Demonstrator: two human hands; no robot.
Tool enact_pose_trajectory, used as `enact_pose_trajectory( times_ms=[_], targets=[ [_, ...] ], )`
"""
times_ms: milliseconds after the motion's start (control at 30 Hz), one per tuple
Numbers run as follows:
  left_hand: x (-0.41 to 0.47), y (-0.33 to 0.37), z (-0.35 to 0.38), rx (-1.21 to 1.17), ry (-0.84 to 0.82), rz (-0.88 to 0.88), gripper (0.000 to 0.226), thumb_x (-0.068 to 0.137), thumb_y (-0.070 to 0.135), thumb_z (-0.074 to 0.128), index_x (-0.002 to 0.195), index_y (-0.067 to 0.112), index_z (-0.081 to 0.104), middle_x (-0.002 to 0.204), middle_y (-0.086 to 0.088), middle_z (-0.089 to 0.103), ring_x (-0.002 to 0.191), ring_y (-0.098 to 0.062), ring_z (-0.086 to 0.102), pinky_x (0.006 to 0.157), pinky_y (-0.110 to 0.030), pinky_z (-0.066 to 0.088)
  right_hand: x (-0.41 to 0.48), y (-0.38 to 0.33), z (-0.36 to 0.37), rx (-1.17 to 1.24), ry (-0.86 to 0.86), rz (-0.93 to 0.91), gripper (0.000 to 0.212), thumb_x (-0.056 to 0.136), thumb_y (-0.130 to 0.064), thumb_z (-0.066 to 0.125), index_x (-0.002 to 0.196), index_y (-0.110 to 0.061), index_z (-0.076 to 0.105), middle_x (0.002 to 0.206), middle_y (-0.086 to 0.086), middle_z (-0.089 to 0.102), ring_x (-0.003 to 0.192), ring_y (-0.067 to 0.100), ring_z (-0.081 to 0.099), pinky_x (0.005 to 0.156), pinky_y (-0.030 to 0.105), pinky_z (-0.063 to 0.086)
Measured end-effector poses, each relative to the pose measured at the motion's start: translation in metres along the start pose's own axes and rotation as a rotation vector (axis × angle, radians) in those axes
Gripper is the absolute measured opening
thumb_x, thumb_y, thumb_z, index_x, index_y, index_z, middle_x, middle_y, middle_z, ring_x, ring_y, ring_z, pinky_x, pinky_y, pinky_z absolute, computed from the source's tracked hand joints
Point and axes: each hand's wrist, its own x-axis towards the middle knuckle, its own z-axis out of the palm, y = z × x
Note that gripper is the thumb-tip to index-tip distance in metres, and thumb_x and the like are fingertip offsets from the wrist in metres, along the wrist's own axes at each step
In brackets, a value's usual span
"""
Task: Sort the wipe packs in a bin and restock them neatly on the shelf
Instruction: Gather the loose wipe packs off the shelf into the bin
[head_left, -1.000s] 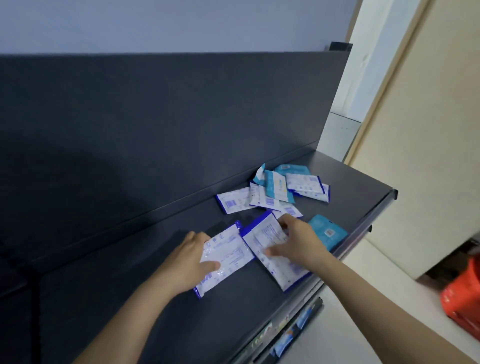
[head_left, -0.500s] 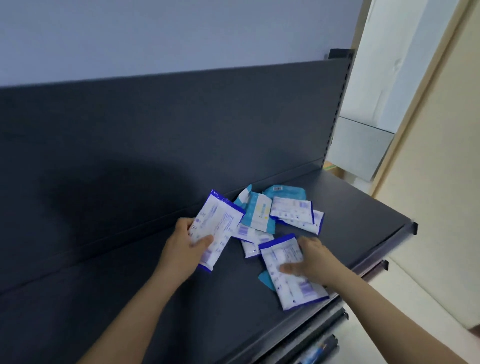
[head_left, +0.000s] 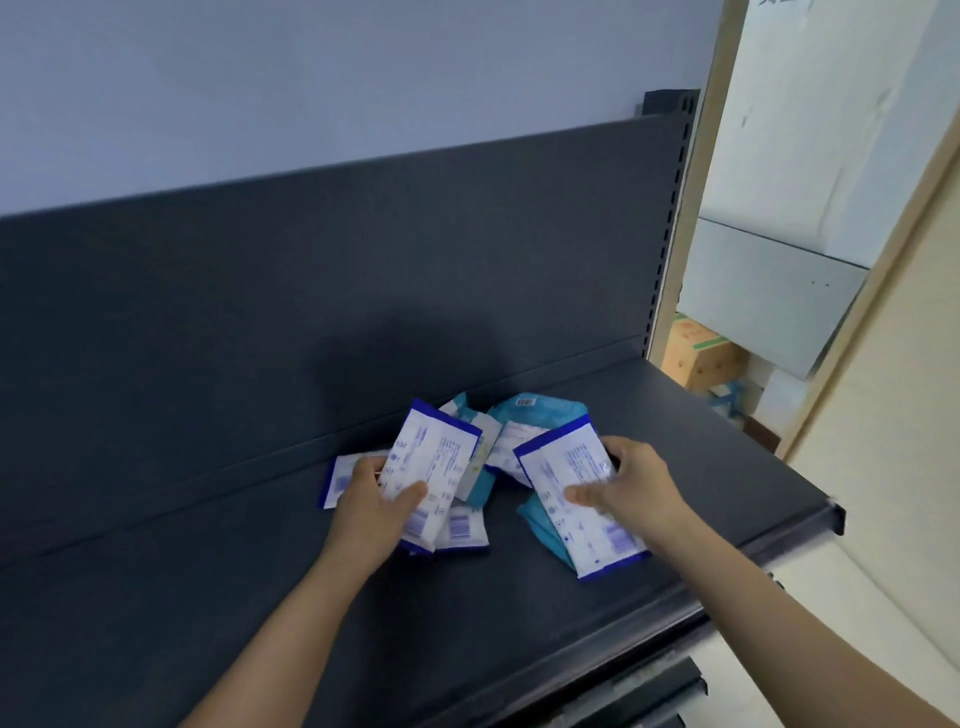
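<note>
Left of centre, the left hand (head_left: 371, 512) grips a white pack with blue ends (head_left: 431, 457), thumb across its face and fingers behind, holding it tilted up off the dark shelf (head_left: 208, 597), probably to pull matching packs out of the muddle. In the middle of the frame the loose heap (head_left: 511, 434) of white and teal packs lies jumbled toward the shelf's back, not yet sorted. Right of centre, the right hand (head_left: 636, 486) grasps a twin white pack (head_left: 571, 478) the same way, seemingly so the two can be stacked together
</note>
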Motion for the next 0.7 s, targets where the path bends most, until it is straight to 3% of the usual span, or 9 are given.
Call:
enact_pose_trajectory(
  times_ms=[167, 267, 333, 433, 567, 700],
  targets=[
    [0.015, 0.002, 0.005, 0.055, 0.008, -0.019, 0.033, 0.088, 0.019, 0.066, 0.112, 0.018, 0.043, 0.105, 0.003, 0.056, 0.091, -0.015, 0.058, 0.073, -0.027, 0.047, 0.016, 0.001, -0.002, 0.223, -0.029, 0.096, 0.029, 0.070, -0.007, 0.080, 0.092, -0.012, 0.061, 0.092, 0.006, 0.071, 0.078, 0.021, 0.070, 0.065, 0.035, 0.058],
    [0.027, -0.002, 0.007, 0.183, -0.028, 0.004, 0.036, 0.089, 0.024, 0.065, 0.120, 0.016, 0.048, 0.107, 0.004, 0.055, 0.093, -0.013, 0.055, 0.069, -0.023, 0.046, 0.028, 0.004, 0.005, 0.187, -0.010, 0.126, 0.031, 0.073, -0.013, 0.080, 0.097, -0.011, 0.059, 0.094, 0.005, 0.070, 0.081, 0.021, 0.069, 0.072, 0.040, 0.058],
    [0.038, -0.008, 0.008, 0.384, -0.055, 0.025, 0.046, 0.088, 0.035, 0.063, 0.129, 0.019, 0.050, 0.120, -0.001, 0.054, 0.107, -0.019, 0.051, 0.086, -0.032, 0.048, 0.037, 0.006, 0.009, 0.100, 0.000, 0.119, 0.032, 0.073, -0.019, 0.080, 0.096, -0.011, 0.058, 0.097, 0.006, 0.069, 0.081, 0.021, 0.069, 0.074, 0.042, 0.058],
    [0.049, -0.015, 0.011, 0.593, -0.156, -0.011, 0.067, 0.087, 0.051, 0.058, 0.144, 0.024, 0.036, 0.143, -0.003, 0.041, 0.129, -0.024, 0.038, 0.105, -0.037, 0.037, 0.048, 0.006, 0.014, 0.014, -0.035, 0.122, 0.034, 0.074, -0.026, 0.079, 0.093, -0.016, 0.054, 0.101, 0.007, 0.064, 0.085, 0.021, 0.066, 0.075, 0.042, 0.057],
    [0.059, -0.016, 0.016, 0.593, -0.276, -0.055, 0.092, 0.081, 0.062, 0.058, 0.150, 0.015, 0.019, 0.154, -0.003, 0.028, 0.139, -0.025, 0.028, 0.112, -0.037, 0.027, 0.053, 0.001, 0.019, -0.003, -0.108, 0.161, 0.040, 0.079, -0.025, 0.075, 0.104, -0.017, 0.045, 0.099, 0.002, 0.063, 0.080, 0.016, 0.064, 0.062, 0.030, 0.053],
    [0.067, -0.006, 0.014, 0.627, -0.299, -0.068, 0.099, 0.077, 0.060, 0.066, 0.148, 0.009, 0.021, 0.153, -0.005, 0.030, 0.137, -0.022, 0.032, 0.109, -0.030, 0.029, 0.057, 0.000, 0.018, 0.070, -0.110, 0.196, 0.061, 0.076, -0.020, 0.078, 0.123, -0.022, 0.039, 0.104, -0.002, 0.063, 0.086, 0.014, 0.066, 0.064, 0.029, 0.054]
  ],
)
